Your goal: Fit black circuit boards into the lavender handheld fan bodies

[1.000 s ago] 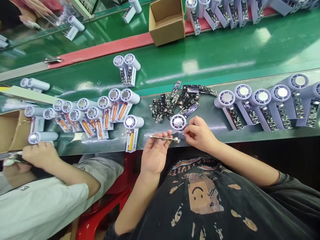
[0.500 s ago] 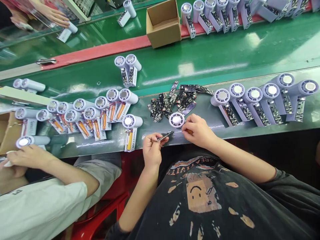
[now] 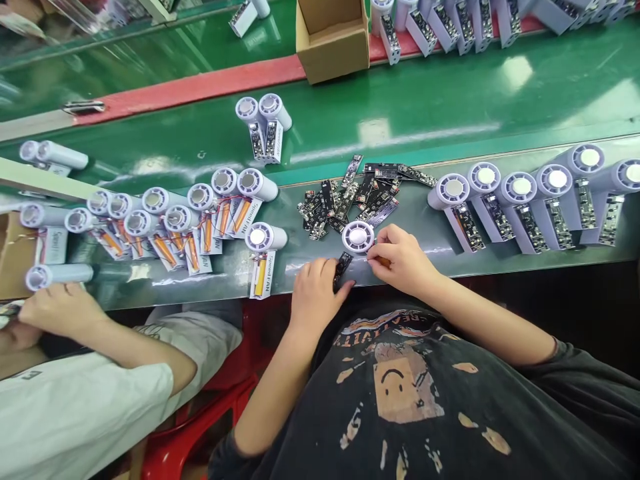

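Note:
My left hand (image 3: 316, 293) is closed around a narrow black circuit board (image 3: 342, 267) at the bench's near edge. To its right, my right hand (image 3: 397, 259) pinches a lilac fan unit (image 3: 358, 237) whose round face with a silver centre points up; the rest of the unit is mostly hidden by the fingers. Just beyond the fan lies a loose pile of black circuit boards (image 3: 345, 203). Left of my hands stands a fan (image 3: 265, 237) with a yellow-orange battery in its open handle.
Several fans with boards (image 3: 520, 188) stand on the right, and several with orange batteries (image 3: 156, 200) on the left. Two fans (image 3: 270, 107) stand on the green surface (image 3: 425, 100). A cardboard box (image 3: 333, 63) is behind. A co-worker's hand (image 3: 65, 310) is at far left.
My left hand has turned palm-down and moved slightly right, with the board now upright near the fan. The view has shifted a little. A person's hand at the upper left has left the view.

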